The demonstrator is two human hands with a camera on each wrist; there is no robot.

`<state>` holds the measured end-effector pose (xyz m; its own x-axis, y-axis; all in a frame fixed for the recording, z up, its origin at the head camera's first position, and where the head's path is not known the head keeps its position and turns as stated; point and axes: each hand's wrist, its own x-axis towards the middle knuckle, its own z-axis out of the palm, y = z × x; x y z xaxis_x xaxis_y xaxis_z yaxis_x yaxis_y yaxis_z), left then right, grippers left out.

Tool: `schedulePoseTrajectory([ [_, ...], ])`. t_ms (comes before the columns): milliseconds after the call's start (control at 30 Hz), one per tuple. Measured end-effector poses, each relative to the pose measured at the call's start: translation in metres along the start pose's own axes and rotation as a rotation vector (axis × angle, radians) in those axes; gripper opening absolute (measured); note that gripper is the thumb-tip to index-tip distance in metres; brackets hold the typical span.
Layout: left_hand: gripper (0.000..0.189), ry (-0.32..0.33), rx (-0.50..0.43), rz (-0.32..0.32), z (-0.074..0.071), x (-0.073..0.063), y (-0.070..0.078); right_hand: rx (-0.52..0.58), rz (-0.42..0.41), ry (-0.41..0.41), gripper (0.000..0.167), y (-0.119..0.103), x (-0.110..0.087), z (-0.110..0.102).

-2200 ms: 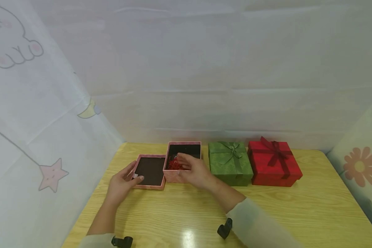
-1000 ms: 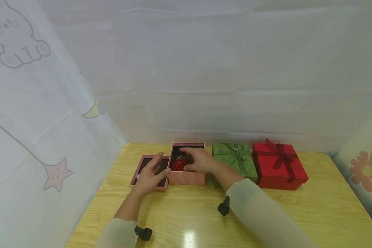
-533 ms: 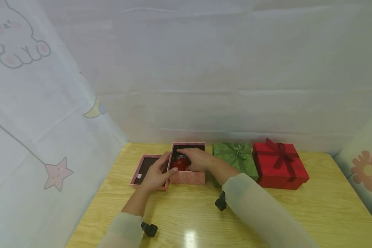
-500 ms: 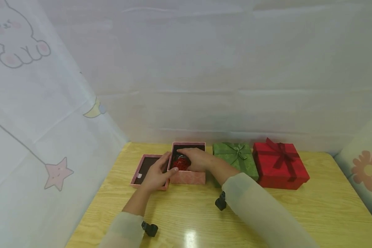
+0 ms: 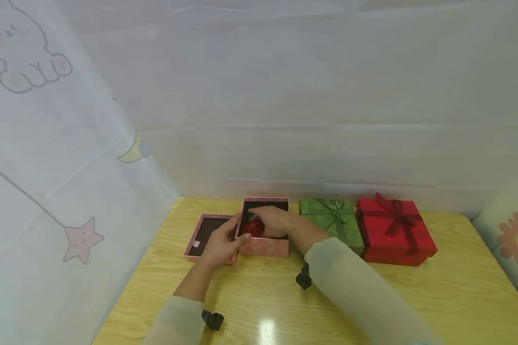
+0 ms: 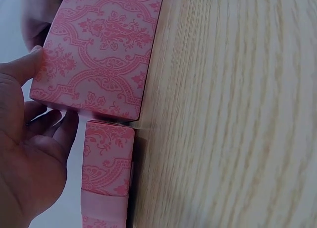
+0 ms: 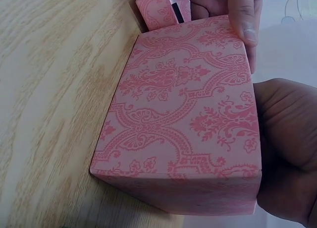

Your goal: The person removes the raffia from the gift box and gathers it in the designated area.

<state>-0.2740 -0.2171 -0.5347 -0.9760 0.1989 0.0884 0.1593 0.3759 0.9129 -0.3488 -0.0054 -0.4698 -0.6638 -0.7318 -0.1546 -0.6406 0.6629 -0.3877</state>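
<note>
An uncovered pink patterned gift box (image 5: 265, 247) with a dark inside stands on the table, a bundle of red shreds (image 5: 253, 226) inside it. My left hand (image 5: 221, 245) grips the box's front left corner, thumb on the front and fingers along the left side, as the left wrist view also shows. Down into the box reaches my right hand (image 5: 273, 221), beside and over the red bundle. Its fingertips are hidden by the box wall and the hand itself, so its hold is unclear. The pink lid (image 5: 198, 237) lies upturned to the left, partly behind the left hand.
Right of the pink box stands a green gift box (image 5: 331, 223) with a green bow, partly behind my right forearm. A red gift box (image 5: 394, 235) with a dark red bow is beside it. A pale patterned cloth (image 5: 259, 120) hangs behind the wooden table (image 5: 246, 287).
My left hand has moved right from the lid to the pink box's corner. The right hand has sunk deeper into the box over the red bundle. The head view has shifted slightly.
</note>
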Motion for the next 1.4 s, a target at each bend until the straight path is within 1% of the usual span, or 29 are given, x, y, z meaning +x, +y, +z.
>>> schedulePoseTrajectory([
  [100, 0.078, 0.006, 0.01, -0.025, 0.001, -0.001, 0.001, -0.013, 0.03, -0.028, 0.08, -0.001, 0.002, 0.0],
  [200, 0.078, 0.017, 0.014, -0.037, 0.001, -0.003, 0.001, -0.028, 0.061, -0.047, 0.077, -0.001, 0.006, 0.001],
  [367, 0.078, 0.027, 0.005, -0.026, 0.001, -0.006, 0.001, -0.051, 0.107, -0.081, 0.071, -0.002, 0.011, 0.001],
  [567, 0.079, -0.012, -0.093, -0.038, 0.003, -0.007, 0.001, -0.064, 0.133, -0.113, 0.057, -0.003, 0.014, 0.005],
  [733, 0.08, -0.02, -0.108, -0.035, 0.006, -0.006, 0.0, -0.012, 0.142, -0.124, 0.042, -0.002, 0.012, 0.009],
  [833, 0.08, -0.029, -0.114, -0.056, 0.007, -0.007, 0.001, 0.018, 0.142, -0.129, 0.038, -0.001, 0.012, 0.011],
  [867, 0.08, -0.035, -0.106, -0.067, 0.006, -0.006, 0.001, 0.025, 0.14, -0.132, 0.038, -0.001, 0.012, 0.011],
  [900, 0.08, -0.043, -0.105, -0.075, 0.005, -0.008, 0.006, 0.029, 0.137, -0.134, 0.039, -0.001, 0.013, 0.012],
  [933, 0.08, -0.044, -0.105, -0.077, 0.004, -0.008, 0.007, 0.03, 0.136, -0.135, 0.041, -0.001, 0.013, 0.013],
  [1067, 0.081, -0.037, -0.107, -0.08, 0.002, -0.01, 0.006, 0.055, 0.111, -0.132, 0.053, -0.001, 0.016, 0.015],
  [1100, 0.082, -0.028, -0.106, -0.071, 0.002, -0.01, 0.006, 0.065, 0.106, -0.132, 0.054, -0.001, 0.017, 0.015],
  [1133, 0.082, -0.02, -0.107, -0.067, 0.003, -0.009, 0.001, 0.077, 0.102, -0.132, 0.055, -0.001, 0.018, 0.016],
  [1233, 0.083, -0.012, -0.091, -0.056, 0.002, -0.008, 0.0, 0.108, 0.102, -0.137, 0.052, 0.001, 0.021, 0.018],
  [1300, 0.082, 0.002, -0.053, -0.035, 0.002, -0.007, 0.0, 0.128, 0.098, -0.141, 0.051, 0.002, 0.023, 0.019],
  [1400, 0.082, 0.007, -0.027, -0.019, 0.001, -0.006, -0.001, 0.158, 0.087, -0.143, 0.05, 0.002, 0.025, 0.021],
])
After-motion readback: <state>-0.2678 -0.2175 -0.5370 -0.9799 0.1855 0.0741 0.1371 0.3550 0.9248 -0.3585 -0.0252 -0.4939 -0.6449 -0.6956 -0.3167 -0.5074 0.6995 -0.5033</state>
